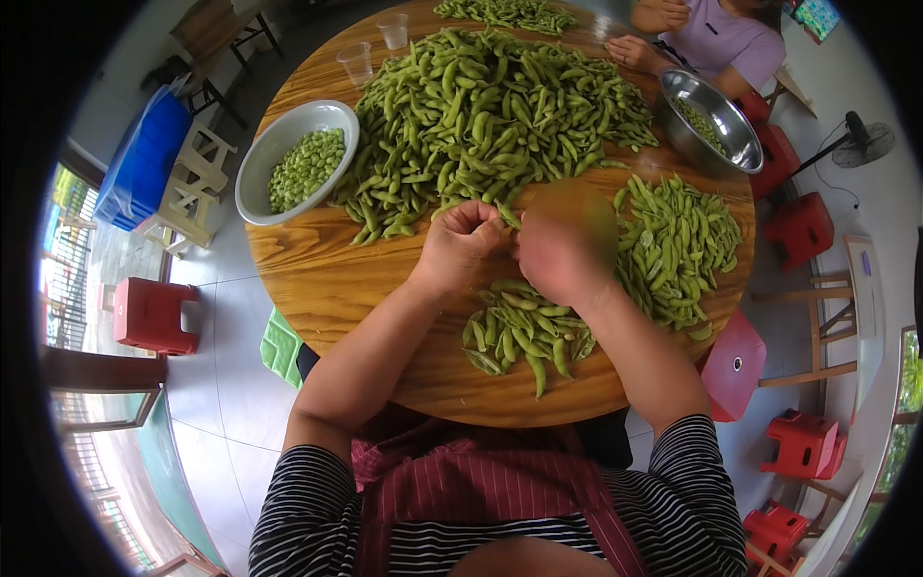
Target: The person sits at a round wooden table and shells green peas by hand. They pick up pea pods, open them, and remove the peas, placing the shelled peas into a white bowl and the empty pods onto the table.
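Note:
Between the thumb and forefinger of my left hand (461,241) is a green soybean pod (509,216), its free end pointing towards my right hand. My right hand (562,260) is close beside it, but a blurred patch covers most of it, so its fingers and anything in them are hidden. Just beyond both hands rises a large heap of soybean pods (497,108). A small pile of pods (530,328), some looking flat and split, lies below my right hand. Another pile of pods (678,245) spreads to its right. Shelled green beans (306,169) partly fill a pale bowl (249,173) on the left.
Two clear plastic cups (355,63) stand at the round wooden table's (346,274) far left. A steel bowl (743,148) holding some beans sits at the right edge, near another person's hand (631,53). More pods (505,14) lie at the far edge. Red stools (735,364) flank the table.

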`<state>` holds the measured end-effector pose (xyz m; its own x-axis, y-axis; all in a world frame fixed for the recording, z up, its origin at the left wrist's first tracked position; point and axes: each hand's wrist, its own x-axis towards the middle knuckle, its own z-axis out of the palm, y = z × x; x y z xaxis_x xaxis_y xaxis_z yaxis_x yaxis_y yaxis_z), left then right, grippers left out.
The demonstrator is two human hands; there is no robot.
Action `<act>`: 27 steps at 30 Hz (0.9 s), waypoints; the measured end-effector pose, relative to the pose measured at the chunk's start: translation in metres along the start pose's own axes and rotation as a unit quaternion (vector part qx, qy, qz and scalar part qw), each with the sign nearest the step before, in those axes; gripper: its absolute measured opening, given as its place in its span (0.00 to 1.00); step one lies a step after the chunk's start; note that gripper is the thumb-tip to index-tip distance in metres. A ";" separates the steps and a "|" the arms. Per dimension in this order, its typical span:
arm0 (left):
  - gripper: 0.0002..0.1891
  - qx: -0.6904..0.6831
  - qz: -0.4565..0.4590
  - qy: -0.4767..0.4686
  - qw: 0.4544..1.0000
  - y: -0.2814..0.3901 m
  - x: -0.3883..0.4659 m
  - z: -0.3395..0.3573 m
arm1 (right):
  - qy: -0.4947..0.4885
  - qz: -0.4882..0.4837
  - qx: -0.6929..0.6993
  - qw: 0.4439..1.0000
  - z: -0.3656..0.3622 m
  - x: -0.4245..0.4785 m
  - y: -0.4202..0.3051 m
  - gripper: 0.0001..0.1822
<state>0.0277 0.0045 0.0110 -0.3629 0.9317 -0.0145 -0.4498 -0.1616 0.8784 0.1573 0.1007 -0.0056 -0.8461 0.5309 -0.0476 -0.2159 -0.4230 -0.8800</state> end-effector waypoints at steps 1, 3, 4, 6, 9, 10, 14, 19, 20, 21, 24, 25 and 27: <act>0.02 0.020 -0.005 0.011 1.000 -0.001 0.000 -0.001 | 0.005 0.049 0.064 0.997 0.003 -0.001 -0.002 0.05; 0.02 0.060 -0.011 0.035 0.998 -0.003 0.002 -0.005 | 0.002 0.090 0.142 0.986 0.009 -0.002 -0.008 0.07; 0.02 0.072 -0.027 0.030 0.997 -0.002 0.002 -0.008 | 0.008 0.009 -0.014 1.000 0.011 -0.003 -0.011 0.08; 0.03 0.071 -0.041 0.030 0.996 0.002 0.001 -0.006 | 0.017 -0.121 -0.266 0.956 0.012 -0.002 -0.014 0.12; 0.03 0.093 -0.055 0.017 0.994 0.001 0.002 -0.007 | 0.050 -0.207 -0.425 0.880 0.007 0.002 -0.010 0.15; 0.02 0.104 -0.057 0.011 0.993 0.000 0.002 -0.008 | 0.044 -0.222 -0.435 0.872 0.007 0.002 -0.010 0.15; 0.03 0.102 -0.056 0.010 0.993 0.002 0.003 -0.008 | 0.039 -0.256 -0.468 0.845 0.011 0.001 -0.012 0.12; 0.04 0.106 -0.063 0.010 0.992 0.000 0.003 -0.011 | 0.034 -0.204 -0.453 0.867 0.011 0.000 -0.008 0.10; 0.04 0.107 -0.067 0.010 0.992 0.000 0.003 -0.011 | 0.032 -0.181 -0.454 0.872 0.012 0.000 -0.009 0.11; 0.04 0.108 -0.070 0.011 0.992 0.001 0.003 -0.011 | 0.031 -0.158 -0.454 0.876 0.012 0.000 -0.010 0.11; 0.04 0.123 -0.074 0.017 0.989 0.003 0.003 -0.010 | 0.005 -0.053 -0.329 0.943 0.007 0.002 -0.005 0.11; 0.04 0.130 -0.075 0.020 0.988 0.003 0.003 -0.010 | 0.009 -0.016 -0.260 0.965 0.008 0.001 -0.005 0.11; 0.04 0.125 -0.076 0.017 0.989 0.003 0.004 -0.011 | 0.017 0.058 -0.117 0.991 0.011 0.000 -0.008 0.10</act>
<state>0.0158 0.0039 0.0079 -0.3360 0.9267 -0.1682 -0.2873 0.0692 0.9553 0.1541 0.0961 0.0064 -0.8405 0.5153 -0.1675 0.0044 -0.3027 -0.9531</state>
